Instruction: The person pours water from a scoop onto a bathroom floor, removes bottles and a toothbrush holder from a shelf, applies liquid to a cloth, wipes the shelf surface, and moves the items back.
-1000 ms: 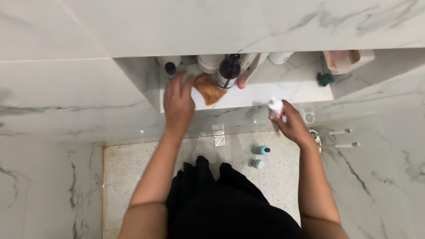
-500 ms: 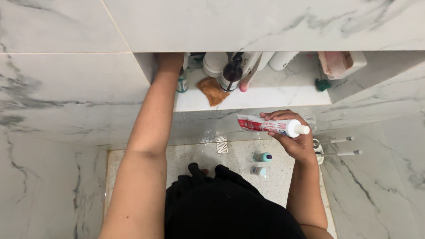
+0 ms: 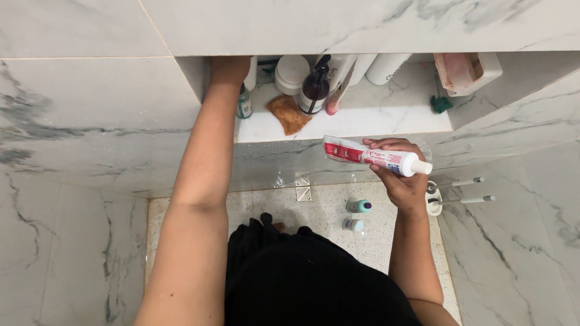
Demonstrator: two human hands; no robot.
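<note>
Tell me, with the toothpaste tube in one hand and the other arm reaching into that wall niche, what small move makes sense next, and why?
Probably set the toothpaste tube down on the niche shelf: the right hand holds it just below the ledge, where bare marble shows, while the left hand is deep among the bottles.

A home bathroom: marble-tiled wall niche (image 3: pixel 386 124) holding toiletry bottles (image 3: pixel 315 90).

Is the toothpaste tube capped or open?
Capped: the toothpaste tube lies sideways in the right hand, its white cap on the right end.
</note>
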